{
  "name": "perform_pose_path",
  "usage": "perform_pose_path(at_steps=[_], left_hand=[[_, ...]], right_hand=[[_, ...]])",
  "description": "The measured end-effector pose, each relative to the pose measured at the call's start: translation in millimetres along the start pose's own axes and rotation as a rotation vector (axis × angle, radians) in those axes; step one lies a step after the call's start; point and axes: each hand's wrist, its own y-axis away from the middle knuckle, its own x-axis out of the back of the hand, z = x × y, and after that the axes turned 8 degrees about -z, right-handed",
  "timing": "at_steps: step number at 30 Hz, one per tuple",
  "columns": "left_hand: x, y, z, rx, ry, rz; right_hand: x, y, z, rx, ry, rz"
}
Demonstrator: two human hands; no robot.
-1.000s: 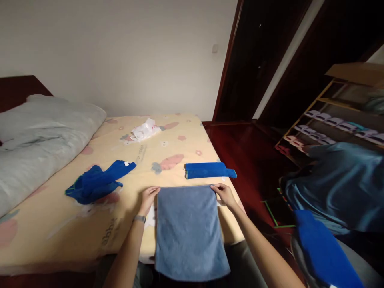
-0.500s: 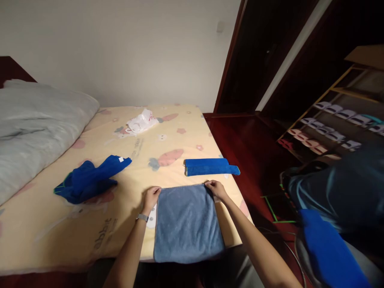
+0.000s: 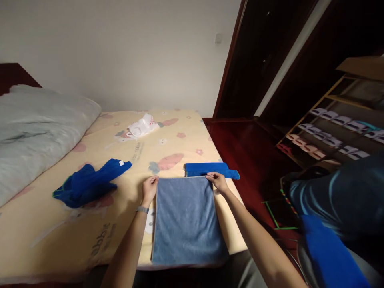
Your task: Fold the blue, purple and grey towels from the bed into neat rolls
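Note:
A grey-blue towel [image 3: 187, 220] lies flat on the bed near its front edge. My left hand [image 3: 149, 189] pinches its far left corner and my right hand [image 3: 218, 182] pinches its far right corner. Just beyond the towel's far edge lies a folded bright blue cloth [image 3: 210, 169], almost touching my right hand. A crumpled bright blue cloth [image 3: 88, 183] lies to the left of my left hand, apart from it.
The bed has a yellow printed sheet [image 3: 120, 152], with a grey quilt [image 3: 36, 128] at left and a white plastic bag [image 3: 141, 127] at the far end. Right of the bed are dark floor, a slipper rack [image 3: 333, 136], and blue fabric [image 3: 330, 252].
Both hands have pushed the towel's far edge farther up the bed, close to the folded blue cloth. More of the towel now rests on the sheet and less hangs over the front edge.

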Motion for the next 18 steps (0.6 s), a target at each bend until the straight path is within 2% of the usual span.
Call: perform_pose_path(at_steps=[2, 4, 7, 10, 11, 13, 15, 18], left_hand=[[-10.4, -1.5, -0.1, 0.007, -0.056, 0.027], [-17.9, 13.9, -1.9, 0.020, -0.107, 0.057], [-15.2, 73.3, -6.3, -0.021, -0.190, 0.088], [3.8, 163.4, -17.1, -0.119, -0.351, 0.064], [11.1, 194.3, -22.5, -0.103, -0.391, 0.097], [22.5, 247.4, -33.4, 0.024, -0.412, 0.169], [28.0, 280.3, -39.8, 0.128, -0.359, 0.141], [29.5, 288.9, -34.6, 0.187, -0.307, 0.058]], right_hand=[[-9.6, -8.5, 2.5, -0.034, 0.038, 0.039], [-16.8, -7.3, 5.0, -0.069, 0.084, 0.069], [-16.7, 24.4, 9.3, -0.072, 0.142, 0.100], [-8.4, 98.9, 24.2, 0.034, 0.316, 0.194], [-6.6, 130.4, 32.8, 0.055, 0.405, 0.246], [-6.2, 193.4, 53.1, 0.010, 0.453, 0.257], [-9.5, 244.1, 70.7, -0.057, 0.387, 0.184], [-15.2, 280.3, 78.0, -0.144, 0.312, 0.147]])
